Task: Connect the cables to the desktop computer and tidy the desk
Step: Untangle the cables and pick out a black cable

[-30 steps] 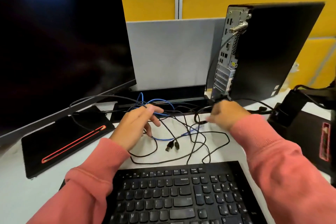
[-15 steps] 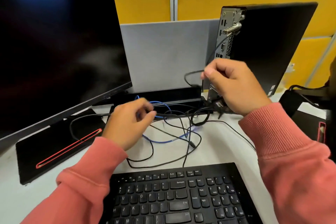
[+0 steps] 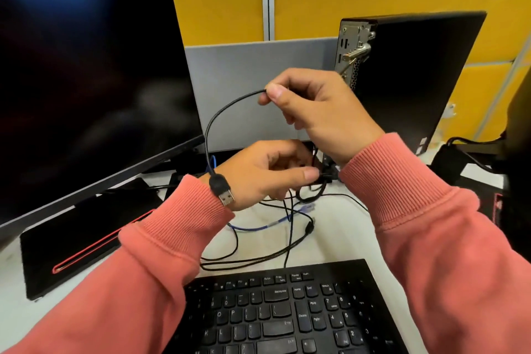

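My right hand [image 3: 319, 112] is raised in front of the black desktop computer [image 3: 408, 77] and pinches a black USB cable [image 3: 227, 108] between thumb and fingers. The cable loops down to its USB plug [image 3: 222, 191], which dangles over my left wrist. My left hand [image 3: 267, 174] is lower, its fingers curled round black cables near the computer's base. The computer stands upright with its rear ports [image 3: 349, 52] facing me. A tangle of black cables [image 3: 287, 241] and a blue network cable [image 3: 273, 223] lies on the white desk [image 3: 342, 236].
A large dark monitor [image 3: 86, 80] stands at the left on a black base with a red slot [image 3: 86, 238]. A black keyboard [image 3: 284, 313] lies at the front. A grey divider [image 3: 258, 72] and yellow wall are behind. Black equipment [image 3: 474, 158] sits at the right.
My right hand rose from the desk with the black USB cable, so its plug now hangs free. My left hand moved right toward the computer's base.
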The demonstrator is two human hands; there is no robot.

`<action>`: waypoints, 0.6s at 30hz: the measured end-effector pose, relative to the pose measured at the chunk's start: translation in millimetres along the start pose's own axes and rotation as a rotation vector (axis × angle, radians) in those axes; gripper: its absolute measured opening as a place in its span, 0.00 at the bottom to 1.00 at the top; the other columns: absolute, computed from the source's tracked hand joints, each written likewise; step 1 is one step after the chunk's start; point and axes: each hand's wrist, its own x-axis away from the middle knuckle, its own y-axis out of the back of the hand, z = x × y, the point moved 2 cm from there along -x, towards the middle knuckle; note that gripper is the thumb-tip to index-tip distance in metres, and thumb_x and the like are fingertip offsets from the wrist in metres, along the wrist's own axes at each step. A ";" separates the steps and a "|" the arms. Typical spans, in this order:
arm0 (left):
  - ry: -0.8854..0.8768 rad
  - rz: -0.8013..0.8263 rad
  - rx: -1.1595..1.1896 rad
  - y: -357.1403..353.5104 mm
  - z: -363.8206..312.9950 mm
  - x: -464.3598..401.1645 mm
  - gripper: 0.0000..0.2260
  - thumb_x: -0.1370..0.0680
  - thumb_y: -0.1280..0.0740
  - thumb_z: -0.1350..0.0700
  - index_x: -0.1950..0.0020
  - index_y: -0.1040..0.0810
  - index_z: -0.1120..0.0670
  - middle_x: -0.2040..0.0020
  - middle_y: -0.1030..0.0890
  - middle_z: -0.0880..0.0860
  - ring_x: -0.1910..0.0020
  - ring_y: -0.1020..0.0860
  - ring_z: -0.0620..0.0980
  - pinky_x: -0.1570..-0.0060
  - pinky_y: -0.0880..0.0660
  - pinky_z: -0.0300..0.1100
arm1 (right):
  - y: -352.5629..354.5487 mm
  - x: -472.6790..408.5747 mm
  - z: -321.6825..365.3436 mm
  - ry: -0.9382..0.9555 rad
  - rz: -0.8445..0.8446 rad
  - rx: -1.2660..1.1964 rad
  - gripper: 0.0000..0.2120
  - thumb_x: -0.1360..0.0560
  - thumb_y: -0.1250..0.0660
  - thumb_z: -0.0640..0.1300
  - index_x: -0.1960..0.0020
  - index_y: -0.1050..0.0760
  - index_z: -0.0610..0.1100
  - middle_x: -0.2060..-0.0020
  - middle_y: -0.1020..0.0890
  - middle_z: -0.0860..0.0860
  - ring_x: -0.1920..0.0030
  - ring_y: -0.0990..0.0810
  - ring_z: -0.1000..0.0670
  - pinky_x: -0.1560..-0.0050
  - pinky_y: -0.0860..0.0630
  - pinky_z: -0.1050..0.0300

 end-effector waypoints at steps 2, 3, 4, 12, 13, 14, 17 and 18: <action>0.002 -0.012 -0.032 0.3 8.4 5.5 0.09 0.20 0.32 0.54 0.58 0.21 0.57 0.72 0.25 0.50 0.77 0.28 0.46 0.74 0.30 0.37 | -0.1 7.3 -14.0 -0.121 -0.018 -0.063 0.14 0.16 0.39 0.46 0.47 0.16 0.42 0.63 0.21 0.49 0.62 0.25 0.54 0.63 0.29 0.66; 0.021 -0.059 -0.045 4.9 13.2 7.7 0.11 0.17 0.34 0.56 0.59 0.23 0.58 0.73 0.25 0.52 0.79 0.30 0.47 0.77 0.32 0.37 | 2.1 13.0 -25.6 -0.212 -0.046 -0.067 0.15 0.16 0.40 0.49 0.46 0.16 0.44 0.61 0.19 0.49 0.60 0.23 0.54 0.61 0.27 0.64; 0.052 -0.137 -0.058 13.2 18.0 10.1 0.12 0.16 0.35 0.57 0.59 0.24 0.58 0.74 0.25 0.52 0.81 0.31 0.47 0.79 0.34 0.36 | 5.8 20.5 -40.5 -0.301 -0.074 -0.004 0.15 0.16 0.40 0.50 0.47 0.16 0.45 0.60 0.17 0.48 0.60 0.21 0.53 0.59 0.25 0.60; 0.300 -0.726 0.135 82.3 67.9 40.5 0.14 0.15 0.38 0.56 0.60 0.25 0.57 0.77 0.26 0.51 0.84 0.32 0.46 0.82 0.38 0.33 | 7.9 87.6 -153.0 -0.784 0.295 0.875 0.13 0.20 0.39 0.38 0.39 0.21 0.46 0.41 0.21 0.43 0.41 0.21 0.39 0.41 0.23 0.48; 0.335 -0.755 0.175 81.6 73.6 43.4 0.14 0.15 0.38 0.55 0.59 0.25 0.57 0.77 0.26 0.51 0.84 0.31 0.46 0.83 0.38 0.33 | 5.4 89.9 -158.2 -0.787 0.335 0.920 0.16 0.20 0.39 0.37 0.35 0.25 0.46 0.38 0.23 0.44 0.38 0.23 0.40 0.37 0.24 0.46; 0.374 -0.766 0.198 79.7 78.9 45.6 0.14 0.15 0.39 0.55 0.59 0.25 0.57 0.77 0.26 0.51 0.84 0.31 0.46 0.82 0.37 0.33 | 3.3 92.1 -161.8 -0.786 0.371 0.953 0.18 0.20 0.39 0.37 0.31 0.28 0.46 0.35 0.25 0.45 0.35 0.25 0.40 0.35 0.26 0.44; 0.491 -0.743 0.182 73.9 91.5 52.0 0.15 0.15 0.39 0.53 0.59 0.25 0.57 0.76 0.25 0.52 0.82 0.29 0.49 0.81 0.36 0.34 | 1.3 96.5 -166.4 -0.787 0.387 1.008 0.23 0.19 0.38 0.38 0.26 0.36 0.49 0.30 0.31 0.47 0.30 0.31 0.42 0.33 0.33 0.40; 0.525 -0.725 0.164 72.6 93.4 54.8 0.15 0.15 0.39 0.53 0.59 0.25 0.58 0.76 0.25 0.53 0.82 0.28 0.50 0.80 0.35 0.35 | 1.9 97.2 -165.5 -0.783 0.365 1.005 0.22 0.19 0.38 0.39 0.27 0.35 0.51 0.31 0.30 0.48 0.30 0.31 0.42 0.34 0.34 0.41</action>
